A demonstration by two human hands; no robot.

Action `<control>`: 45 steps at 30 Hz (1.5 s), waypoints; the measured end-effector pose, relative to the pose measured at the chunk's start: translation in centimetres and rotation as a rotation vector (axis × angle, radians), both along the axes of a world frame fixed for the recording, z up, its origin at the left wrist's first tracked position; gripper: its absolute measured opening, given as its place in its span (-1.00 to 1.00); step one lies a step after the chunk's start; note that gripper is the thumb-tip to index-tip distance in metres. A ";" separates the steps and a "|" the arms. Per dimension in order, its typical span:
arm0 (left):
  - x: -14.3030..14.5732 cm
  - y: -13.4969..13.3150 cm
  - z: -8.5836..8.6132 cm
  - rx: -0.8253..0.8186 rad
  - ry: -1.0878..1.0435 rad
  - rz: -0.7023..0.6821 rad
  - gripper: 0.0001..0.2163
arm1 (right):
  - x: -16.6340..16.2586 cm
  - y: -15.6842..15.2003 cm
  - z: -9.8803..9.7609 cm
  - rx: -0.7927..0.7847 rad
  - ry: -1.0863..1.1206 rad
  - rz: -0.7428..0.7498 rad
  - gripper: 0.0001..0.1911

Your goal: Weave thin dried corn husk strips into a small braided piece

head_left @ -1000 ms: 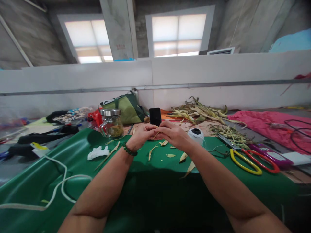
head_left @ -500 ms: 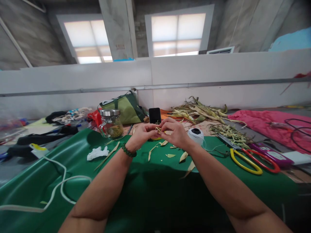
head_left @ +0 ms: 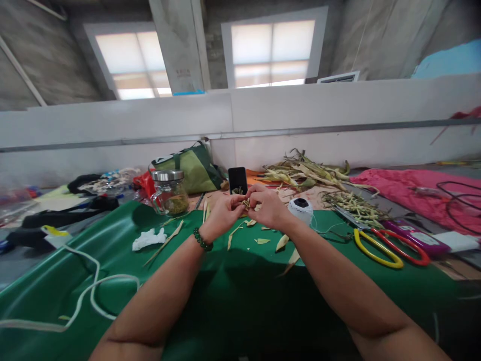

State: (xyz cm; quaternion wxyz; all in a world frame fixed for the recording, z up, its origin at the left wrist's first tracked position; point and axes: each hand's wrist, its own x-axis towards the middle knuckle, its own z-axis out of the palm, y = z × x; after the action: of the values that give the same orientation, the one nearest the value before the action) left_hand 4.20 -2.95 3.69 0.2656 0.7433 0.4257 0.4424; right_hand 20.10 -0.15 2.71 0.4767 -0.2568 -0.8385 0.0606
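My left hand (head_left: 224, 216) and my right hand (head_left: 267, 206) meet over the far part of the green mat (head_left: 225, 281). Between their fingertips they pinch a small pale strip of dried corn husk (head_left: 246, 203), mostly hidden by the fingers. A green bead bracelet (head_left: 203, 239) circles my left wrist. Loose husk pieces (head_left: 282, 242) lie on the mat below the hands. To the right of my right hand stands a spool of white thread (head_left: 301, 210), its thread trailing off right. Just beyond the fingers a black phone (head_left: 238, 180) stands upright.
On the left are a glass jar (head_left: 169, 195), crumpled white tissue (head_left: 149, 239) and a white cable (head_left: 95, 281). A green bag (head_left: 191, 168) sits behind the jar. To the right lie scissors (head_left: 378, 248), a husk pile (head_left: 306, 170) and pink cloth (head_left: 406, 190).
Both hands stay together on the husk strip. My left hand has turned slightly and the fingers have drawn closer around the strip. The whole view has shifted a little.
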 end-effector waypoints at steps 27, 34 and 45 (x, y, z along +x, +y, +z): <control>0.8 -0.2 -0.4 -0.211 -0.318 -0.168 -0.31 | -1.0 -0.3 0.3 -0.337 0.195 0.009 -0.87; 0.3 -0.1 0.3 -0.335 -0.323 -0.227 -0.89 | -1.1 -0.6 0.4 -0.268 0.259 -0.058 -0.81; 0.1 -0.3 0.2 -0.495 -0.299 -0.295 -0.82 | -1.2 0.5 -0.2 -0.525 0.417 0.094 -0.73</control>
State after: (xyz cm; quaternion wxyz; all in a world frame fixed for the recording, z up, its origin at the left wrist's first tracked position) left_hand 4.32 -3.29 3.90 0.5592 0.6366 0.3644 0.3863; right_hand 18.89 0.34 2.48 0.5521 -0.3139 -0.6897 0.3478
